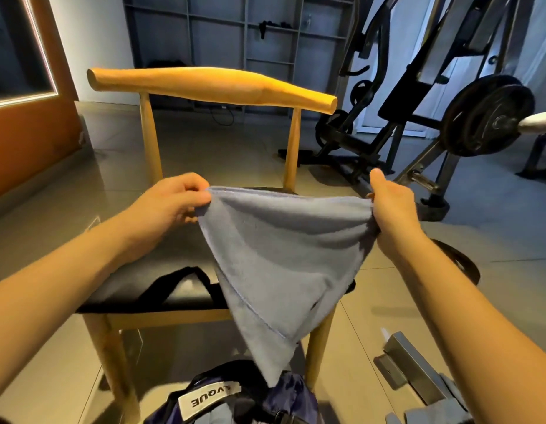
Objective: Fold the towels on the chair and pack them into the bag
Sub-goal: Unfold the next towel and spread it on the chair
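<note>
Dangling over the purple bag (291, 393), blue towel (281, 255) pinched at its top corners by left hand (170, 203) and right hand (391, 206), in front of the wooden chair (210, 84). Looks like a fold just starting. Next, likely bring both corners together evenly.

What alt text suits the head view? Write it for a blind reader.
A person's left hand and right hand each pinch a top corner of a blue-grey towel, which hangs to a point in front of a wooden chair. A dark bag sits on the floor below its tip; a weight machine stands behind at right.
</note>
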Tool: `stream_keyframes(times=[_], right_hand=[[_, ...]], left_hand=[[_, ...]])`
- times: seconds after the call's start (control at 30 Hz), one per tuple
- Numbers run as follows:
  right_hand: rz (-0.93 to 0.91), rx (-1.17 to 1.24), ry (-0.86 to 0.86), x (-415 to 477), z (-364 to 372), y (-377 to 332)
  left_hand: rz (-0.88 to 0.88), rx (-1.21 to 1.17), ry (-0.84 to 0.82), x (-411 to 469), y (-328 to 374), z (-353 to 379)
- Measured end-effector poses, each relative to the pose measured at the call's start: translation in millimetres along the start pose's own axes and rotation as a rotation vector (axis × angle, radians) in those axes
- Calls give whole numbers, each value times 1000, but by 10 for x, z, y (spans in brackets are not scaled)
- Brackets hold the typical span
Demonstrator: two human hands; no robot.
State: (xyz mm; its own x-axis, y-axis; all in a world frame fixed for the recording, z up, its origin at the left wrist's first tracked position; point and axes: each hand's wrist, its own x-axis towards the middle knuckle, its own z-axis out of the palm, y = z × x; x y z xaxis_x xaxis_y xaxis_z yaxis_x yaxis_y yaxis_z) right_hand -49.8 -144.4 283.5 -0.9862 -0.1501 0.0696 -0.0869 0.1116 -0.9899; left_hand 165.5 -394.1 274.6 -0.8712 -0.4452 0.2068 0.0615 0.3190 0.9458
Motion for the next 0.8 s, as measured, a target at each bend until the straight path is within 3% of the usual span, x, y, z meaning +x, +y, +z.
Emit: stream_keyframes(times=[0.17,0.3,0.33,0.5,0.67,0.8], right_hand=[[34,-8,-207,-63,74,-10],[10,13,-663,-10,-56,11],[0,-46,-699,2,-66,33],[-44,-379,-557,83,-54,166],[35,-287,-400,140,-121,190],[-40,-223,-497,33,-275,-3]], left_hand=[[19,44,275,132,-181,45],[-44,14,359,201,-319,-85],[-46,9,370,207,-333,-93],[4,6,413,223,-333,-77],[38,21,401,182,-329,-86],[-81,0,313,74,-294,-234]])
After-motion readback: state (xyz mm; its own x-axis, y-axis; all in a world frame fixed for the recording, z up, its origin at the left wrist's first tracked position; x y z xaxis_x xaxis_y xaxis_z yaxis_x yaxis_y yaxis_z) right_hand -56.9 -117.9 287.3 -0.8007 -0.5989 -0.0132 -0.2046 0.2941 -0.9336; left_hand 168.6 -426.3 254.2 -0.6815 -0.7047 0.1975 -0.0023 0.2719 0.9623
